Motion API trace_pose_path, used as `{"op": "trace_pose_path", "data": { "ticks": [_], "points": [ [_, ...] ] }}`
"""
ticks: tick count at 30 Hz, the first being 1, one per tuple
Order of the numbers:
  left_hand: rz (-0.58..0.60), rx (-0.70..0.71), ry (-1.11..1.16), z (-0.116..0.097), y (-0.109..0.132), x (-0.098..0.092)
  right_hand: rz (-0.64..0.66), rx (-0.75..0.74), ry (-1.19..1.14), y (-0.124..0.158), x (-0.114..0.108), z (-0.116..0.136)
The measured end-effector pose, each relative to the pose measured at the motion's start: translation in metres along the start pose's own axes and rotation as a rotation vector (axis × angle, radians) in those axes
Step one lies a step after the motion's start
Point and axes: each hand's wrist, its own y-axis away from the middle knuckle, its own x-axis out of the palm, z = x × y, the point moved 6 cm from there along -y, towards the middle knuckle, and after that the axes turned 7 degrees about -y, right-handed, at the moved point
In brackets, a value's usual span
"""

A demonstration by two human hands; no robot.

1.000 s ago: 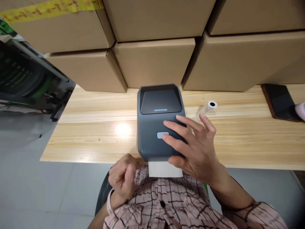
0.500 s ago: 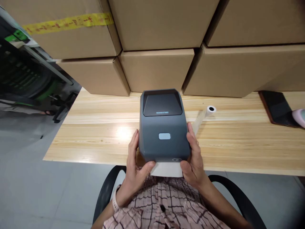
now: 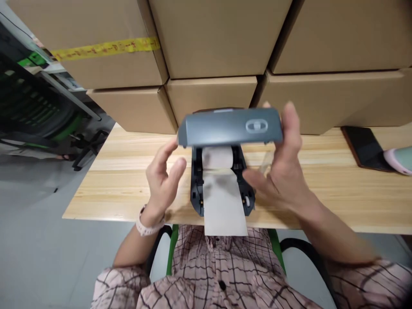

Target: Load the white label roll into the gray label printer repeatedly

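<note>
A dark grey-blue label printer stands near the table's front edge, its lid (image 3: 222,128) tilted up over the open black base (image 3: 195,189). Inside sits a white label roll (image 3: 217,157), with a wide paper strip (image 3: 223,206) running out over the front. My left hand (image 3: 164,180) is beside the printer, thumb and fingers apart, a fingertip at the lid's left corner. At the lid's other end is my right hand (image 3: 283,167), slightly blurred. Its fingers lie along the lid's right side, one tip showing over the top, while the thumb stretches toward the base.
Stacked cardboard boxes (image 3: 212,38) line the back of the wooden table (image 3: 135,171). A phone (image 3: 363,146) and a pink-and-green object (image 3: 401,159) lie at the right. Chair armrests (image 3: 302,244) flank my body. Another chair (image 3: 35,98) stands at the left.
The printer lid has swung up and back, exposing the label roll and base. My hands have moved up from the lower sides of the printer; the left is now spread beside the lid.
</note>
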Motion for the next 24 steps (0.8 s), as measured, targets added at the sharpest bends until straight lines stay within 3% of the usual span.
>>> {"op": "trace_pose_path", "data": {
  "ticks": [3,7,10,14,17,20,22,24],
  "points": [
    [0.061,-0.113,0.092,0.03,-0.025,0.019,-0.085,-0.012,0.047,-0.046,-0.002,-0.015],
    [0.325,-0.376,0.234,0.068,-0.011,0.052,-0.14,-0.01,0.037,-0.091,0.0,-0.031],
    [0.469,-0.453,0.278,0.074,0.004,0.061,-0.103,0.06,0.034,-0.114,0.006,-0.049],
    [0.496,-0.443,0.274,0.07,0.004,0.059,-0.074,0.14,0.084,-0.133,0.011,-0.071],
    [0.503,-0.463,0.293,0.071,0.004,0.06,-0.08,0.072,0.19,-0.128,0.008,-0.062],
    [0.506,-0.457,0.314,0.075,0.006,0.061,-0.039,-0.073,0.298,-0.103,0.011,-0.032],
    [0.506,-0.424,0.322,0.076,0.007,0.062,0.153,-0.17,0.29,-0.08,0.026,-0.016],
    [0.498,-0.392,0.322,0.077,0.007,0.062,0.463,-0.183,0.238,-0.058,0.049,-0.013]
  ]
}}
